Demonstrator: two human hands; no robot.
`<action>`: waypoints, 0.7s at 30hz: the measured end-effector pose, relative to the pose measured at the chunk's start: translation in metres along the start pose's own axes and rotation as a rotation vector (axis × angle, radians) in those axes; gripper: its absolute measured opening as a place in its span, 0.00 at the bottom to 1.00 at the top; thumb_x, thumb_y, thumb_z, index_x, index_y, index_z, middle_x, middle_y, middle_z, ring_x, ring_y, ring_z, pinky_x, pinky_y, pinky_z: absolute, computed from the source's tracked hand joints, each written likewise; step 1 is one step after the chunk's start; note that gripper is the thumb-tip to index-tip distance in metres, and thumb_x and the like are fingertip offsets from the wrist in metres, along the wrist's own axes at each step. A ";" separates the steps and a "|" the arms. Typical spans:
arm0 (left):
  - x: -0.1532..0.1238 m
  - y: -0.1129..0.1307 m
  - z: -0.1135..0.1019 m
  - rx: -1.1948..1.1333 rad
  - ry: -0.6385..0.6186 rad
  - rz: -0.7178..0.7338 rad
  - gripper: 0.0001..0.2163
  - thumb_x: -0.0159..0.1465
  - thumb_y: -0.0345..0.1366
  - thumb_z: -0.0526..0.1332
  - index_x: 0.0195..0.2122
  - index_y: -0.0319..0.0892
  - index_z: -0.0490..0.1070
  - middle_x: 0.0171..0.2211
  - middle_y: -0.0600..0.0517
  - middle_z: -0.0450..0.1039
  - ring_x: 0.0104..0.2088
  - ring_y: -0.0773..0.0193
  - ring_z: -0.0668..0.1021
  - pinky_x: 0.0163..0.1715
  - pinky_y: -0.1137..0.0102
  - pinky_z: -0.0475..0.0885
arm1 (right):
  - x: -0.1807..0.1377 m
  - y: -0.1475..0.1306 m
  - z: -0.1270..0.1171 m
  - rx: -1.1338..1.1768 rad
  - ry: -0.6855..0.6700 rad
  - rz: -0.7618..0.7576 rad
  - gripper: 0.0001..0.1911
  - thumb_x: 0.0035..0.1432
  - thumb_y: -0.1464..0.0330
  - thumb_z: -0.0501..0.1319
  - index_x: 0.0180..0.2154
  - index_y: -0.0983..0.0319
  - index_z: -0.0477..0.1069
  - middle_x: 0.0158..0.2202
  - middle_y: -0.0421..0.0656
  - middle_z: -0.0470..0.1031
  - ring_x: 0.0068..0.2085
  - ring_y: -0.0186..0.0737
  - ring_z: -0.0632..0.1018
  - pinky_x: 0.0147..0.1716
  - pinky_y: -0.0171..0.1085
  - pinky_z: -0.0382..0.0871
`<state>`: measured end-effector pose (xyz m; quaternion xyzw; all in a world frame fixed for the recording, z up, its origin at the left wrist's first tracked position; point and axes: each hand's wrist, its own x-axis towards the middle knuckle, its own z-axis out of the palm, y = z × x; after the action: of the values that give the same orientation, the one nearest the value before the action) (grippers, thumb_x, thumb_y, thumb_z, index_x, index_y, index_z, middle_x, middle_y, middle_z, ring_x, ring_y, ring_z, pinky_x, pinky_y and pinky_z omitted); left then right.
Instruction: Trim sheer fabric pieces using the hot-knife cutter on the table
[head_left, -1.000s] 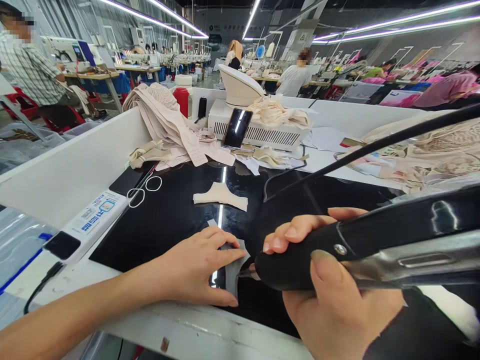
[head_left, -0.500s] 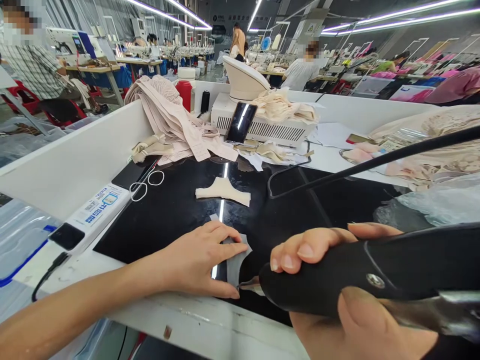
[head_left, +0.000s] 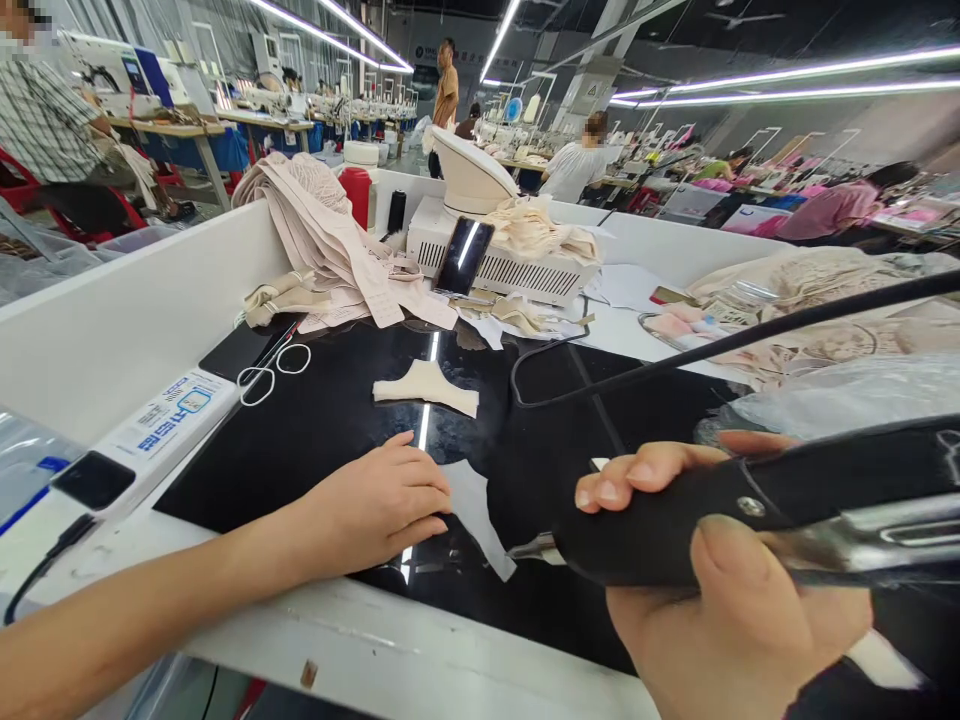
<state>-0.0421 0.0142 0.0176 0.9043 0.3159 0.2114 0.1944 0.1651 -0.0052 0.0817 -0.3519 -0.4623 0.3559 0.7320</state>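
My left hand (head_left: 382, 505) lies on the black glossy worktop (head_left: 315, 430), fingers curled and pressing the left edge of a small pale fabric piece (head_left: 474, 512). My right hand (head_left: 720, 600) grips a black handheld cutting tool (head_left: 750, 515) with a thick black cable (head_left: 712, 345). The tool's metal tip (head_left: 525, 548) touches the lower right edge of the fabric piece. A cream shaped fabric piece (head_left: 427, 386) lies farther back on the worktop.
White-handled scissors (head_left: 266, 372) and a white labelled box (head_left: 161, 425) lie at the left. A white machine (head_left: 499, 265) with a phone (head_left: 465, 257) leaning on it stands behind, beside stacks of beige fabric (head_left: 315, 230). Lace garments (head_left: 817, 300) pile at right. Other people work at distant tables.
My left hand pulled back to the left, uncovering more of the pale fabric piece. The tool tip moved right along the piece's edge, and my view shifted slightly.
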 end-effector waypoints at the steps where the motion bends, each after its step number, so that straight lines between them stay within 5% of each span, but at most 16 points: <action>1: 0.000 0.000 0.001 0.006 0.010 0.024 0.08 0.73 0.34 0.57 0.44 0.41 0.76 0.44 0.50 0.79 0.49 0.60 0.77 0.68 0.54 0.56 | 0.002 0.000 -0.002 -0.007 0.009 -0.013 0.22 0.45 0.61 0.77 0.42 0.53 0.74 0.29 0.35 0.74 0.26 0.38 0.73 0.25 0.39 0.74; 8: -0.001 0.003 0.004 -0.051 0.032 0.101 0.12 0.75 0.34 0.54 0.44 0.40 0.78 0.35 0.52 0.78 0.37 0.65 0.77 0.64 0.59 0.63 | 0.012 0.004 -0.006 -0.068 0.043 -0.053 0.18 0.49 0.63 0.73 0.42 0.51 0.73 0.29 0.35 0.72 0.27 0.40 0.73 0.27 0.41 0.71; 13: 0.002 0.003 0.002 -0.167 0.004 0.096 0.07 0.69 0.31 0.63 0.47 0.40 0.77 0.46 0.48 0.79 0.48 0.61 0.78 0.63 0.60 0.64 | 0.007 0.002 0.005 0.005 0.012 -0.023 0.19 0.48 0.63 0.74 0.42 0.52 0.73 0.29 0.34 0.72 0.27 0.39 0.73 0.27 0.41 0.72; 21: 0.002 0.005 0.001 -0.217 -0.093 0.030 0.15 0.62 0.34 0.71 0.50 0.45 0.76 0.53 0.50 0.78 0.55 0.55 0.76 0.67 0.53 0.54 | -0.009 0.006 0.018 0.062 -0.137 0.005 0.22 0.51 0.61 0.74 0.45 0.53 0.70 0.30 0.35 0.73 0.27 0.38 0.76 0.28 0.40 0.75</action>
<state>-0.0374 0.0116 0.0198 0.8915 0.2681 0.2048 0.3024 0.1444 -0.0065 0.0781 -0.3049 -0.4993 0.3952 0.7082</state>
